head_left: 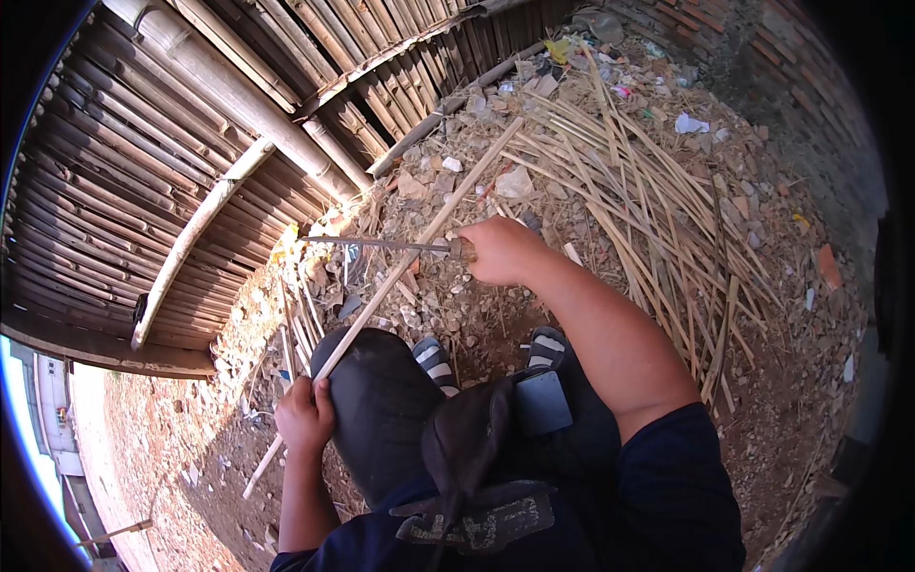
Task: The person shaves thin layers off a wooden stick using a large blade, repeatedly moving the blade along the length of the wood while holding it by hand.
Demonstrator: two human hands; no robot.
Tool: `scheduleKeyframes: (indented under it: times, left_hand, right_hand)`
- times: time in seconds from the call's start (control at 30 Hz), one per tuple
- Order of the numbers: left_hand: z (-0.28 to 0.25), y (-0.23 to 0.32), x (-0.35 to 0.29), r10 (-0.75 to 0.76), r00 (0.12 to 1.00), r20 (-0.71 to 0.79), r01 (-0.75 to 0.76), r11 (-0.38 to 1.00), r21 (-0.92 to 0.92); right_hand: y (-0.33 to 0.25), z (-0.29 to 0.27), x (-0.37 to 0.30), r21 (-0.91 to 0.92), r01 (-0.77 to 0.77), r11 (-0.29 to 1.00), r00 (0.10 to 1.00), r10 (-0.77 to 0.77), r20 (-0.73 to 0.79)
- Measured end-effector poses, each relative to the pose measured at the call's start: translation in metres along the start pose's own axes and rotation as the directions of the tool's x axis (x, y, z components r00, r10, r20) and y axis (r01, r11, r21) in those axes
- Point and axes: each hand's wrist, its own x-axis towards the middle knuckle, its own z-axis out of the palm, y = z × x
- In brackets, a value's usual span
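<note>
A long pale bamboo strip (381, 291) runs slantwise from the lower left up toward the far middle, across my left knee. My left hand (305, 415) is closed around its lower part. In my right hand (498, 251) is a knife (372, 244), gripped by its handle, the long thin dark blade pointing left. The blade crosses the strip above my knee; whether it bites into the strip I cannot tell.
To the right lies a loose heap of bamboo strips (629, 205) on rubble-strewn ground. A few more strips (303, 319) lie beside my left knee. A bamboo slat wall (124, 181) stands at left, a brick wall (810, 76) at far right. Scraps of litter (691, 124) dot the ground.
</note>
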Motion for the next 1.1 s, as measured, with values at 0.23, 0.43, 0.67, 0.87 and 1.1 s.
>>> scheduleKeyframes:
  times: [0.23,0.43,0.67,0.87,1.1]
  left_hand:
    - [-0.002,0.003,0.001,-0.01,1.0,-0.004,0.01,1.0,-0.005]
    - [0.0,0.002,0.002,0.004,1.0,-0.018,-0.004,1.0,-0.012]
    - [-0.001,0.003,0.004,0.014,1.0,-0.022,-0.014,1.0,-0.001]
    - [-0.001,0.003,0.005,0.011,1.0,-0.024,-0.011,1.0,0.006]
    - [0.002,0.0,0.004,0.006,1.0,-0.029,-0.006,1.0,-0.008]
  right_hand:
    - [0.006,0.005,0.002,0.017,0.019,1.0,1.0,-0.019,0.006]
    - [0.011,0.011,0.006,0.014,0.033,0.999,0.999,-0.033,-0.003]
    - [0.009,0.01,0.007,0.007,0.031,0.999,0.999,-0.031,0.012]
    - [0.01,0.012,0.008,0.014,0.038,0.999,0.999,-0.038,-0.009]
    - [0.009,0.013,0.008,0.026,0.047,0.999,0.999,-0.046,-0.019]
